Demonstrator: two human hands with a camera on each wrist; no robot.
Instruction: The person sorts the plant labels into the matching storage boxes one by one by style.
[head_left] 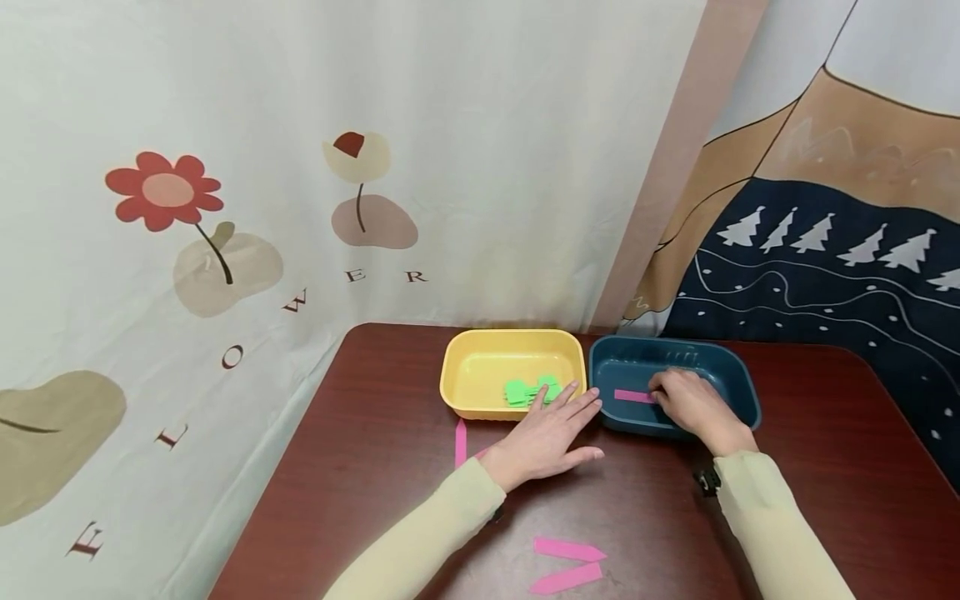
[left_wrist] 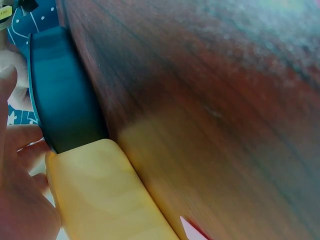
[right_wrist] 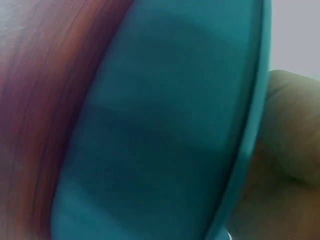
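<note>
My right hand [head_left: 693, 406] reaches into the blue plastic tray [head_left: 621, 371] and pinches the right end of a flat pink plant label [head_left: 632, 396] lying low in it. Its fingertips are hidden behind the tray wall [right_wrist: 150, 125] in the right wrist view. My left hand [head_left: 543, 437] is spread with straight fingers over the front right corner of the yellow tray [head_left: 476, 367], the fingertips at its rim and beside the blue tray. Several green label-like pieces [head_left: 517, 392] lie in the yellow tray, partly covered by the left fingers.
Two pink pointed labels [head_left: 567, 549] lie near the front of the dark red table [head_left: 360, 467]. Another pink label [head_left: 461, 443] lies before the yellow tray, and one more is partly under the left wrist. A printed curtain [head_left: 487, 167] hangs behind the table.
</note>
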